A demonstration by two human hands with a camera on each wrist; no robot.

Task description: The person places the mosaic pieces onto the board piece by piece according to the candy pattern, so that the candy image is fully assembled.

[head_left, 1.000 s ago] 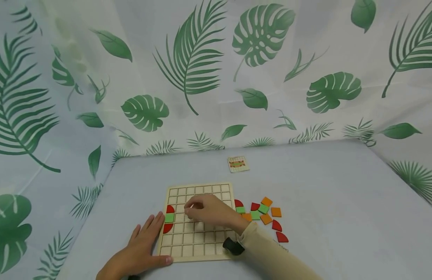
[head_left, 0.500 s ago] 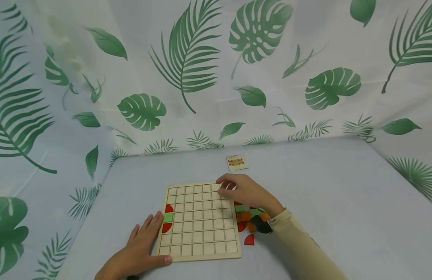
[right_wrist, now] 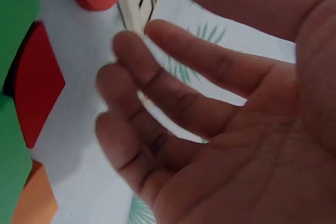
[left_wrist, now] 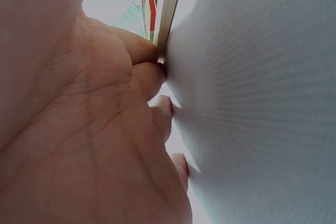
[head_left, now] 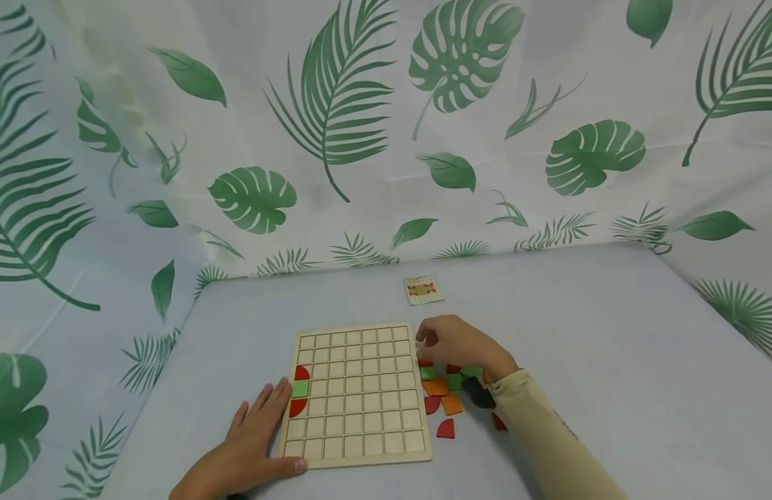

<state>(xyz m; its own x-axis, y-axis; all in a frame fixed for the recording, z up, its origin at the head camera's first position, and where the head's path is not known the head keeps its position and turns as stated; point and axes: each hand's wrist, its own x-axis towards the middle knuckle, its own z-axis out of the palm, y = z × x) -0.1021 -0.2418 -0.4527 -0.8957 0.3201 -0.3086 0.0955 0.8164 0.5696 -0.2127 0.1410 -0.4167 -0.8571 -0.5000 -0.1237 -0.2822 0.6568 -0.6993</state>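
R hand hovers, fingers loosely curled, holding nothing, at far R corner of grid board. Loose tiles lie directly beneath/near-side of it, R of board. L hand flat, fingers straight, pressing board's near-L edge; far from tiles. R hand nearer.

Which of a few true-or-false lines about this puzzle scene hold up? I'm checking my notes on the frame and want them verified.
1. The left hand rests flat against the left edge of the wooden board. True.
2. The board is filled with pieces. False: only three sit in it, a green square between two red pieces, in the left column.
3. The right hand is over the loose pieces beside the board's right edge. True.
4. The right hand has a firm grip on an orange piece. False: the right wrist view shows loosely bent fingers with nothing in them.
5. A small card lies on the table beyond the board. True.
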